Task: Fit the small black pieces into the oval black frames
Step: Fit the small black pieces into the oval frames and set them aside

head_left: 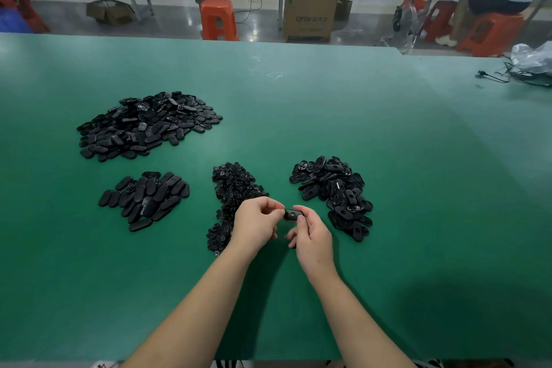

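One oval black frame (293, 214) is held between both hands just above the green table (298, 104). My left hand (257, 225) pinches its left end with curled fingers. My right hand (312, 237) grips its right end, thumb on top. A heap of small black pieces (233, 188) lies right behind my left hand and runs down beside its wrist. To the right lies a heap of open oval frames (334, 191). Whether a small piece sits in the held frame is hidden by my fingers.
Two heaps of closed oval black parts lie on the left, a small one (145, 199) and a large one (146, 124) farther back. Cables and a plastic bag (531, 61) sit at the far right edge. Orange stools, boxes and a seated person are beyond the table.
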Demonstrator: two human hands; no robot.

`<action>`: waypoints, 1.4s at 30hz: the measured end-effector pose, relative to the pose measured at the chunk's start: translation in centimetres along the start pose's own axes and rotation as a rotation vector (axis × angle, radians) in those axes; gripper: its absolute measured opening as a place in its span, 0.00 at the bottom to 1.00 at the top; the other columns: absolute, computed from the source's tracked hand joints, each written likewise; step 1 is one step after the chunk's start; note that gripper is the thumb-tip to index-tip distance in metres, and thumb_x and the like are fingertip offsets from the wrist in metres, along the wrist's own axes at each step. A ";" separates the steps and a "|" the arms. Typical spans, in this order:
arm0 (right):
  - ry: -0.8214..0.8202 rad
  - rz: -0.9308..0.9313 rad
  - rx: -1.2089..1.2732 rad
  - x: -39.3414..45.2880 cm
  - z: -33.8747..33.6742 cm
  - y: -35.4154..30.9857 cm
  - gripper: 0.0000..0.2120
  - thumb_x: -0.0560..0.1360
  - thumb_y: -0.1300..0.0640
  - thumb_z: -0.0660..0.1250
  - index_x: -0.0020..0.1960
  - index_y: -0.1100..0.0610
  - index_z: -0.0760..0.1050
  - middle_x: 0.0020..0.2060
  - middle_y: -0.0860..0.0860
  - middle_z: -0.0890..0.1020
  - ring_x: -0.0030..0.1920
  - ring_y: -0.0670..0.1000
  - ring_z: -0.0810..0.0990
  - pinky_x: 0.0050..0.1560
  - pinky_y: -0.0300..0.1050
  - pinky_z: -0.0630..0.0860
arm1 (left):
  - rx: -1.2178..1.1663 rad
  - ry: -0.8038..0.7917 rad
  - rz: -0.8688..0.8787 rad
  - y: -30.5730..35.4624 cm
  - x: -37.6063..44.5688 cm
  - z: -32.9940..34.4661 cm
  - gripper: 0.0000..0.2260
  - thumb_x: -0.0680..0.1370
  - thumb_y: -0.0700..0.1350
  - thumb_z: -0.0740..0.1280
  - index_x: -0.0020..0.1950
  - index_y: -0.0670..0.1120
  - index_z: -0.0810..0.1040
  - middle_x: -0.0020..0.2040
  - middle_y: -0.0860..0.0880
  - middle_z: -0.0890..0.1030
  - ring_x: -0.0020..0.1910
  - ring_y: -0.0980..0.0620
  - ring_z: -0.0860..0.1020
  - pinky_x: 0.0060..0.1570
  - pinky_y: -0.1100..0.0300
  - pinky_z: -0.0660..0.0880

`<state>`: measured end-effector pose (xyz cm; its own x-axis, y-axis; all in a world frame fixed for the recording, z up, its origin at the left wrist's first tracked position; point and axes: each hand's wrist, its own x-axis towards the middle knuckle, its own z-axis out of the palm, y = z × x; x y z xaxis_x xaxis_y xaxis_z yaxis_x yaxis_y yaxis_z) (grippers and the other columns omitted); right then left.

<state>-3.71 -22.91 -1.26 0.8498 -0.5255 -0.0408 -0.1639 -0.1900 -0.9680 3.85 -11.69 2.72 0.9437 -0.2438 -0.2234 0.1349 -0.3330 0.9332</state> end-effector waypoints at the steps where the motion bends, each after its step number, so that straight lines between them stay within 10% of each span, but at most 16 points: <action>1: -0.002 -0.004 0.003 0.0 0.0 -0.1 0.11 0.85 0.57 0.57 0.57 0.45 0.77 0.37 0.47 0.84 0.32 0.49 0.81 0.39 0.46 0.79 | 0.039 0.009 0.007 0.1 -0.1 0.2 0.05 0.77 0.40 0.73 0.42 0.47 0.83 0.33 0.51 0.83 0.22 0.53 0.76 0.27 0.60 0.74; 23: 0.006 0.036 0.178 0.1 -0.2 0.1 0.13 0.84 0.63 0.58 0.52 0.48 0.77 0.38 0.46 0.83 0.33 0.47 0.78 0.34 0.46 0.77 | 0.260 0.077 0.088 1.3 -0.8 1.9 0.08 0.74 0.47 0.76 0.50 0.54 0.79 0.48 0.55 0.78 0.47 0.57 0.76 0.47 0.61 0.70; 30: 0.006 0.024 0.200 0.3 -0.2 0.2 0.08 0.83 0.63 0.60 0.52 0.53 0.76 0.31 0.49 0.79 0.31 0.49 0.76 0.33 0.48 0.75 | 0.095 -0.087 -0.006 1.2 0.0 1.1 0.03 0.73 0.43 0.78 0.42 0.47 0.85 0.31 0.53 0.83 0.22 0.59 0.73 0.24 0.67 0.69; 42: 0.015 0.012 0.142 0.2 -0.4 -0.2 0.08 0.83 0.63 0.60 0.52 0.53 0.76 0.33 0.49 0.79 0.29 0.45 0.74 0.29 0.39 0.72 | 0.169 -0.091 0.034 1.4 -0.4 1.3 0.05 0.76 0.42 0.73 0.39 0.49 0.83 0.27 0.56 0.81 0.21 0.55 0.74 0.22 0.63 0.71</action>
<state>-3.70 -23.31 -0.96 0.8407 -0.5392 -0.0496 -0.1006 -0.0655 -0.9928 3.32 -13.25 3.73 0.9145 -0.3366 -0.2245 0.0436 -0.4698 0.8817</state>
